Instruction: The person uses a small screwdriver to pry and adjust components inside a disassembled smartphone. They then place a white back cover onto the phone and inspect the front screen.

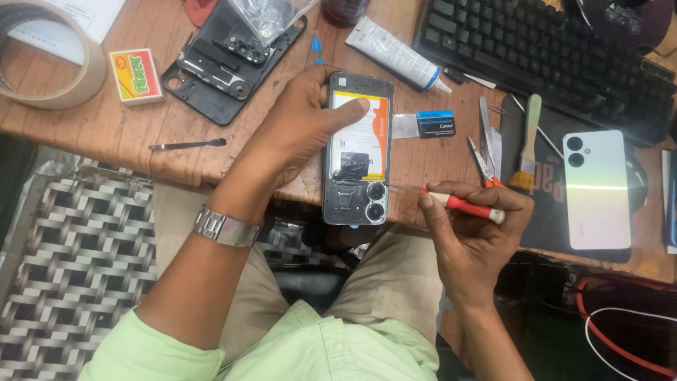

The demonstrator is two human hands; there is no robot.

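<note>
An opened phone (357, 152) lies face down at the desk's front edge, its orange-and-white battery and twin camera lenses exposed. My left hand (300, 123) grips its left side, thumb pressed across the battery. My right hand (476, 226) holds a small red-handled screwdriver (462, 206) whose thin tip reaches the phone's right edge beside the upper camera lens. A metal watch sits on my left wrist.
A second dismantled phone frame (226, 63) lies behind, under a clear bag. Around it are a matchbox (136, 75), a tape roll (49, 53), a metal spudger (187, 144), a white tube (398, 53), a keyboard (543, 60), a brush (527, 144), scissors (483, 159) and a white phone back (597, 189).
</note>
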